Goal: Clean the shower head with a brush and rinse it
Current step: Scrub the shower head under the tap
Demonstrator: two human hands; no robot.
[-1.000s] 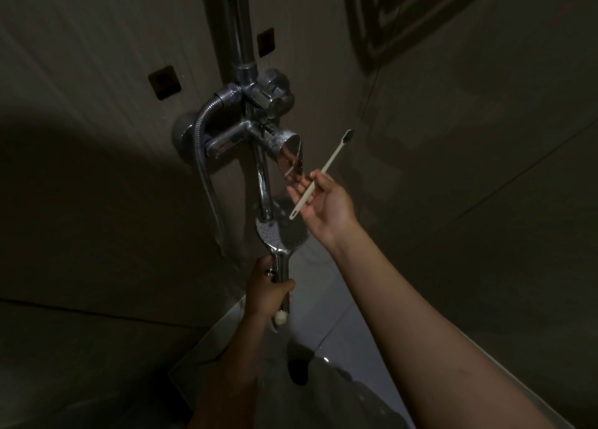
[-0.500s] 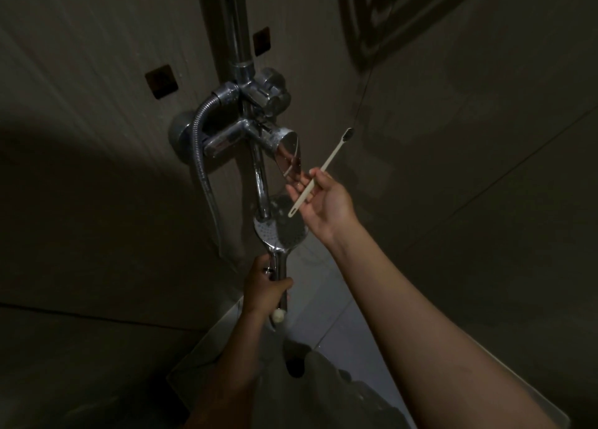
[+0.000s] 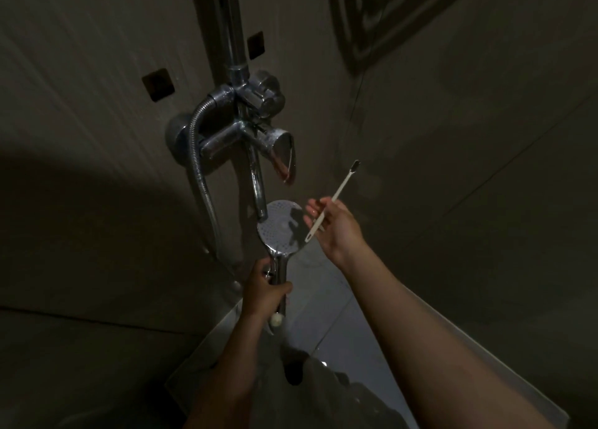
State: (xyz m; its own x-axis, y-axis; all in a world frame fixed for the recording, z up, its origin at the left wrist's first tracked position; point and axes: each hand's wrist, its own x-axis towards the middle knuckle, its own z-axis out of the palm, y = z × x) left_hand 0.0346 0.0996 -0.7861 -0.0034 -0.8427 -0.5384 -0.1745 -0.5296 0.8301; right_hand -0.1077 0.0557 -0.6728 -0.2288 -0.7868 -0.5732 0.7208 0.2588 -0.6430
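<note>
Chrome shower head (image 3: 280,231) gripped by the left hand (image 3: 263,291), white brush (image 3: 336,199) pinched in the right hand (image 3: 336,226).
The left hand's fingers curled round the handle, forearm reaching up from below, the perforated face turned toward the camera just under the spout (image 3: 257,186). The right arm stretched in from the lower right, fingers pinching the brush near its lower end, its dark bristle tip pointing up and right, off the shower head. The hands were apart. Behind them a ribbed hose (image 3: 200,176) looped down from the wall mixer (image 3: 246,134).
</note>
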